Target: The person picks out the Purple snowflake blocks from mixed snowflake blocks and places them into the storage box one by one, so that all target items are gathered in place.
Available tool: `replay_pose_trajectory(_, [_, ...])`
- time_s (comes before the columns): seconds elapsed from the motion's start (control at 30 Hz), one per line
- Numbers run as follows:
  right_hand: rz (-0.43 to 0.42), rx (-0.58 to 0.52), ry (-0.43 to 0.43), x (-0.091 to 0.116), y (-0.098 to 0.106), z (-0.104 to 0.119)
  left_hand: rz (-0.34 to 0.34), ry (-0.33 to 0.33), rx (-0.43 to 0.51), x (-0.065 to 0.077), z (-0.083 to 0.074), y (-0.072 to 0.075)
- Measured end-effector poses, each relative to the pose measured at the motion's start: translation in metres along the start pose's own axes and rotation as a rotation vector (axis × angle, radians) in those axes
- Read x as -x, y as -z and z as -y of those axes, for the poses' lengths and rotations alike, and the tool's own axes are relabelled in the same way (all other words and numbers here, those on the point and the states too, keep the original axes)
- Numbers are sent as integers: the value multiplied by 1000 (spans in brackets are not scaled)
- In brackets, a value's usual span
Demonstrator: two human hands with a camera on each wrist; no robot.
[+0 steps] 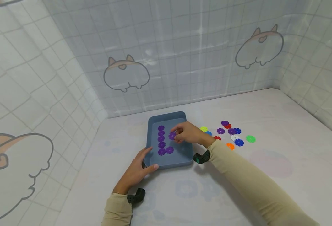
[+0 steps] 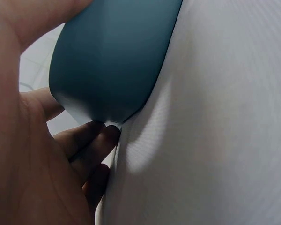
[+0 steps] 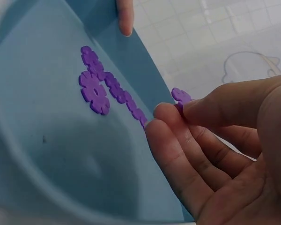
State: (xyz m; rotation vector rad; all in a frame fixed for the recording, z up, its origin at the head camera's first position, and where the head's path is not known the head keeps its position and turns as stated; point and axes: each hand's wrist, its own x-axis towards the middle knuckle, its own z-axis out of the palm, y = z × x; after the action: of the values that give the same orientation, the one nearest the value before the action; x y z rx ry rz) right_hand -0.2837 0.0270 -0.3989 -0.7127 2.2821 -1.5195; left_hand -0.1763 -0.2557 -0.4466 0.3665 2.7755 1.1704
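A blue-grey tray (image 1: 180,158) lies on the white cloth. On its floor, several purple snowflake discs (image 1: 161,138) form a straight column along the left side, and one more purple disc (image 1: 170,150) sits to the right of the column's near end. My right hand (image 1: 189,133) is over the tray and pinches a purple snowflake disc (image 3: 180,95) between thumb and fingertips, the disc partly hidden by them. With its thumb at the near rim and its fingers at the left wall, my left hand (image 1: 136,171) grips the tray's near left corner (image 2: 110,65).
To the right of the tray lie loose snowflake discs in several colours, among them a green disc (image 1: 250,138), an orange disc (image 1: 230,146) and a white disc (image 1: 235,137). A tile-patterned curtain (image 1: 182,62) stands behind and at both sides.
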Motion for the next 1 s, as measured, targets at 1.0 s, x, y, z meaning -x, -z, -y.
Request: replay_pose_trajectory(1.0, [101, 312, -10, -22, -14, 6, 5, 4, 7, 1, -2, 3])
